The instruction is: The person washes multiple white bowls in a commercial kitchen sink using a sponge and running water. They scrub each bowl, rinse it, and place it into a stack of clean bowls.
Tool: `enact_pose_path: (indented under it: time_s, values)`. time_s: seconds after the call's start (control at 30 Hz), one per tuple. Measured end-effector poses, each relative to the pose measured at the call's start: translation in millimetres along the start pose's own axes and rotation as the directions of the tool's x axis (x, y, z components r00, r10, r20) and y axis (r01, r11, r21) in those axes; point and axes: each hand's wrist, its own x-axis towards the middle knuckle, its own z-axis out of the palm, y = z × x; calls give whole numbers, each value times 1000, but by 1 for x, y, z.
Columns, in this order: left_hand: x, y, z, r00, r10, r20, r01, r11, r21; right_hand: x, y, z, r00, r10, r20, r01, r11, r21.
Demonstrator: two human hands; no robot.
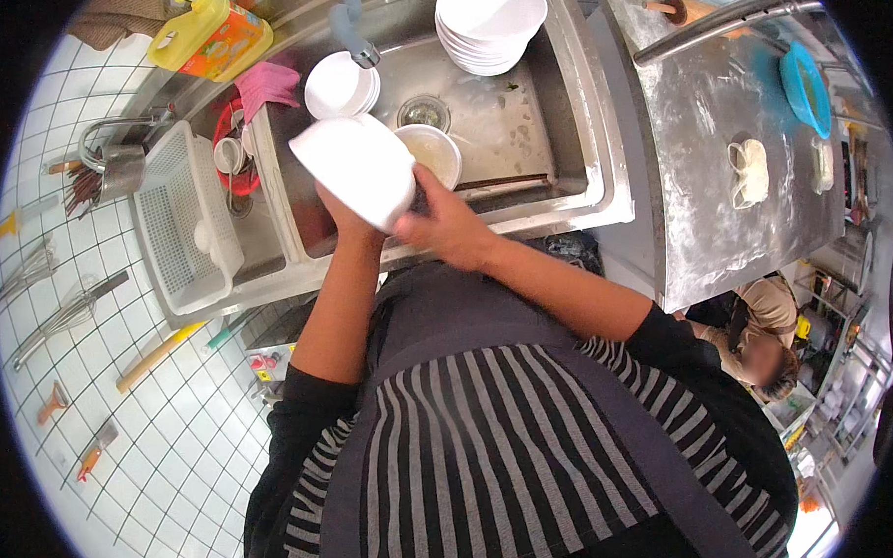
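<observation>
Above the steel sink [489,118], a white bowl [354,169] is tilted between my two hands. My left hand [351,218] supports it from the near left side, mostly hidden behind it. My right hand [452,226] grips its right edge with thumb and fingers. I cannot tell whether a second bowl is nested with it. Just beyond, a white bowl with cloudy liquid [438,152] rests in the basin near the drain strainer [424,114]. A short stack of white bowls [337,87] sits at the left, a taller stack [492,22] at the back right. The faucet [352,32] overhangs the basin.
Left of the basin are a pink cloth [267,88], a red basin [223,127] with cups and a white perforated basket [190,226]. A yellow jug [222,39] stands behind. Dough [752,174] lies on the floured steel worktable [686,184] at right; beyond it is a person [766,312].
</observation>
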Motion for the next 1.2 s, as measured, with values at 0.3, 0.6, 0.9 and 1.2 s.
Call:
enact_pose_path:
  time_s: [0.3, 0.6, 0.9, 1.2]
  values:
    - [8, 30, 8, 965, -47, -257, 119, 954, 274, 47, -14, -30, 874, -436, -213, 167, 683, -711]
    - [10, 25, -5, 969, 54, 239, -202, 731, 652, 65, -3, -50, 770, -621, 146, 421, 323, -848]
    - [-18, 11, -1, 834, -543, -99, 545, 839, -11, 48, 26, -42, 890, -219, -399, -99, 763, -639]
    - [7, 10, -5, 974, -216, 70, 167, 891, 423, 67, 27, -45, 742, -655, -146, 369, 580, -727]
